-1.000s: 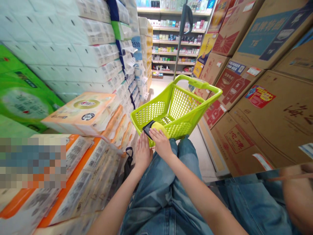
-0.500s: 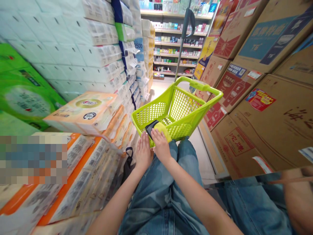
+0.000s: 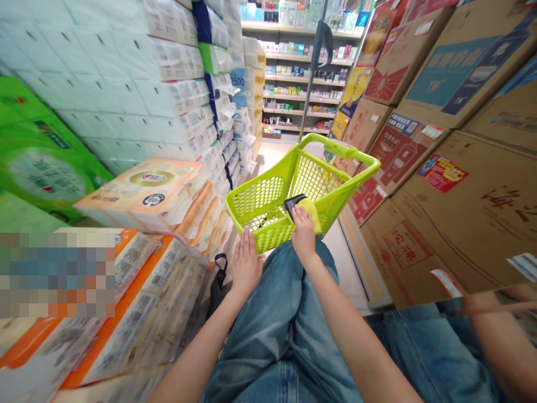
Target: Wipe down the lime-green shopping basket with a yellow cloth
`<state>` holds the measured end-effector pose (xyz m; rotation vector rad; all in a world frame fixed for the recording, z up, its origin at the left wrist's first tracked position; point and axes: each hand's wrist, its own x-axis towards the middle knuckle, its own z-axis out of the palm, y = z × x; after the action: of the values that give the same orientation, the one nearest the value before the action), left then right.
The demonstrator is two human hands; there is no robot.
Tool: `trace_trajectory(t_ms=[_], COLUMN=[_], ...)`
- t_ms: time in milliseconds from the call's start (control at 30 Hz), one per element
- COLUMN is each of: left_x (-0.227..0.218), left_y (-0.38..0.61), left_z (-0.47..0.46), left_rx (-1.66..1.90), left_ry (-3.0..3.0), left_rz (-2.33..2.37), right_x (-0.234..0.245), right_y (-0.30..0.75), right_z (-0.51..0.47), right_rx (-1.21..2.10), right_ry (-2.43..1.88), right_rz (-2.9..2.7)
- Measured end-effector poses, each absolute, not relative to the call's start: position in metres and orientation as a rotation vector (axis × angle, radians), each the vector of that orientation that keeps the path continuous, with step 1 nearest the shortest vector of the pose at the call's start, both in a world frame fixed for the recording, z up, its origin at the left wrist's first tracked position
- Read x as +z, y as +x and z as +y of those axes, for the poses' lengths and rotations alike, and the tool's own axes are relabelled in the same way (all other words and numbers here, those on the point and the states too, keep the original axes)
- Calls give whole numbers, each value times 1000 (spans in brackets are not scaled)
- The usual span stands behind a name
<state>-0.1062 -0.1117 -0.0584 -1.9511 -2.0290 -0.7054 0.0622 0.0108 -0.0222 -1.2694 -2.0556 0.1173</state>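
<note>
Phone [image 3: 293, 204], black, and a yellow pad [image 3: 311, 215] lie at the near rim of a lime-green shopping basket [image 3: 268, 196], long axis toward upper right, in a shop aisle between tissue packs [image 3: 142, 190] and cartons [image 3: 461, 224]. Right hand [image 3: 303, 235] covers them, fingers together; left hand [image 3: 246, 264] rests spread by the rim. Phone sits further right than earlier.

From head height, facing forward and down, close above a lime-green shopping basket [image 3: 335, 148] and denim-clad legs [image 3: 272, 336], along a shop aisle [image 3: 285, 154]; seemingly wide-angle.
</note>
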Motion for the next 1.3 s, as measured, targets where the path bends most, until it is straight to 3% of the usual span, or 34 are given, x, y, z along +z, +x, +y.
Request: trace_trajectory(t_ms=[267, 500, 633, 833, 967, 1167, 1300], left_x=[-65, -60, -60, -64, -63, -57, -58], left_y=[-110, -109, -107, -108, -108, -106, -106], left_z=[-110, -112, -111, -110, -110, -111, -111], left_rx=[-631, -678, -689, -623, -632, -706, -712], left_ry=[-1945, -1967, -1950, -1938, -1949, -1963, -1960], left_rz=[-2039, -2010, -2021, -2055, -2054, -2019, -2016], right_x=[-35, -23, -25, -38, -36, -24, -25], right_y=[6, 77, 58, -4, 15, 74, 54], right_z=[-42, 17, 8, -42, -30, 19, 10], right_rx=[127, 106, 129, 133, 94, 67, 92], right_ry=[-834, -1133, -1238, -952, -804, -1077, -1226], right_rz=[-2410, -2142, -2052, -2326, -2425, -2195, -2080])
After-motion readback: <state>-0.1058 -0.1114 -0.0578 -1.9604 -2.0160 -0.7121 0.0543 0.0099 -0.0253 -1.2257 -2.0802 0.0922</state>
